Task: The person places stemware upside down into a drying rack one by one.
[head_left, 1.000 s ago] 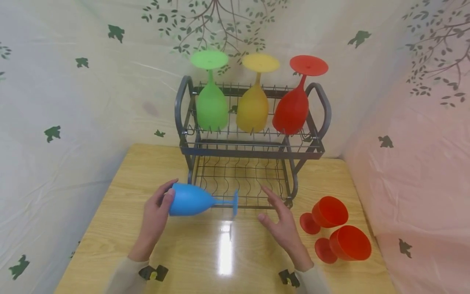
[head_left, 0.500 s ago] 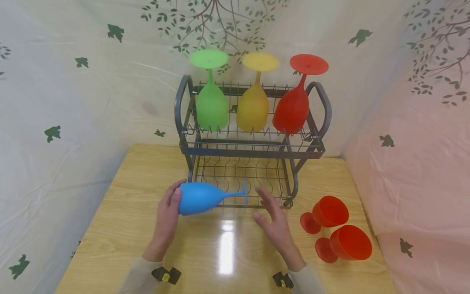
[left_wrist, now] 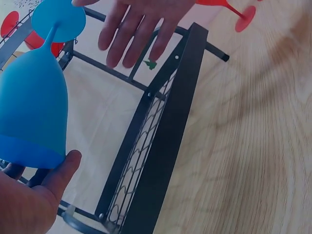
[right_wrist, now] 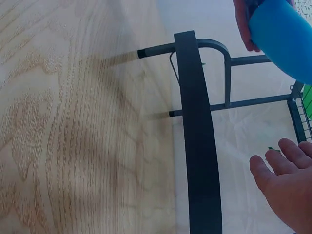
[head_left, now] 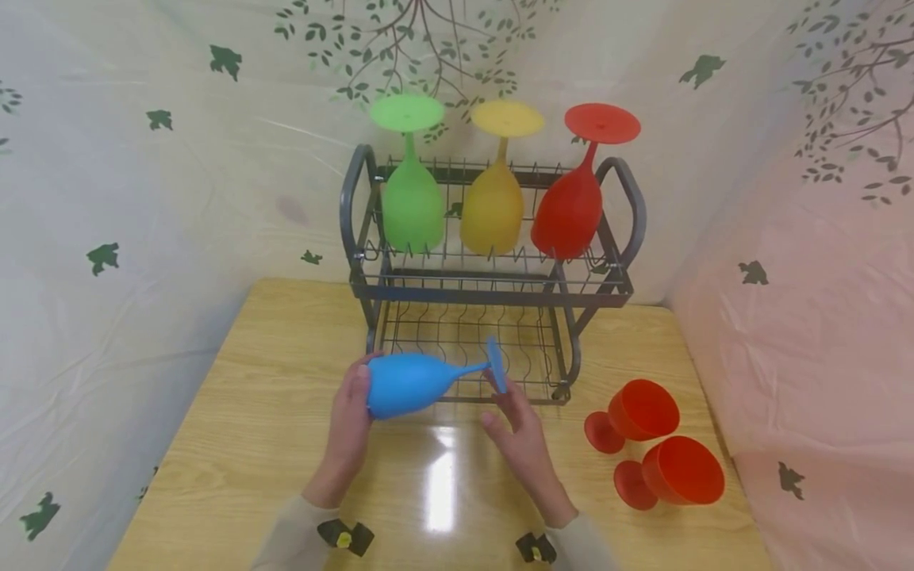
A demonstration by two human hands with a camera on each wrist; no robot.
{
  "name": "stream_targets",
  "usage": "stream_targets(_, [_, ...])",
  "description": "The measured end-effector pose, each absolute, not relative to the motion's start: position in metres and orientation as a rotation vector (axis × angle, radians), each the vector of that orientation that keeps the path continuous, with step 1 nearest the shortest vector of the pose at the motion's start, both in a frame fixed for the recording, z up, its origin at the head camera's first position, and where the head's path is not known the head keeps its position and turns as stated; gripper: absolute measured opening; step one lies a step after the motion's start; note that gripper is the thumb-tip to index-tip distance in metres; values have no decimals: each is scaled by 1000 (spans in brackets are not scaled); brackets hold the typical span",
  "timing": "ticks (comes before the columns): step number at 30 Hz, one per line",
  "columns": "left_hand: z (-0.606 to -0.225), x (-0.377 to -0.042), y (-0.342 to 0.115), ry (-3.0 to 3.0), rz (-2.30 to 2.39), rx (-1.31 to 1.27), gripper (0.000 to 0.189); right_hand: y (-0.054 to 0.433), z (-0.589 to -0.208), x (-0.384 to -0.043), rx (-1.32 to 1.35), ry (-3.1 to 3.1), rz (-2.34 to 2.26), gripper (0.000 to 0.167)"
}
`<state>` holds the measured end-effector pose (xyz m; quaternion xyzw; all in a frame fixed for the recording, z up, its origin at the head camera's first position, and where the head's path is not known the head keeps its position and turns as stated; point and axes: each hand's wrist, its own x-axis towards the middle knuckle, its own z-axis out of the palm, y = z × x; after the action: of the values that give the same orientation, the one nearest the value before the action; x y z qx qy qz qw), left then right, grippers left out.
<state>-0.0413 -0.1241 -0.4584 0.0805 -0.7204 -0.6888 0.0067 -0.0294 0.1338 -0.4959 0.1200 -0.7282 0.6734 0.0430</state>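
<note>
A blue plastic wine glass lies sideways in the air before the rack's lower tier, its foot pointing right. My left hand grips it by the bowl's rim; in the left wrist view the thumb presses on the rim of the glass. Close to the foot is my right hand, fingers extended and apart. In the head view the foot overlaps its fingertips, and I cannot tell whether they touch. The right wrist view shows the right hand with relaxed fingers, holding nothing, below the blue bowl.
A black two-tier dish rack stands at the back. Its top tier bears upside-down green, yellow and red wine glasses, the red one tilted. Two red goblets lie at the table's right.
My left hand has carried the blue wine glass to the right, tilting its foot upward. My right hand has shifted a little left, toward the foot. The rack and other glasses stay put.
</note>
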Motion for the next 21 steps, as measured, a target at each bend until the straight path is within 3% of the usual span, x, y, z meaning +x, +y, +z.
stream_targets(21, [-467,-42,-92,-2148,-2279,192,58,110,-481,-36,323,-2184,2100,58])
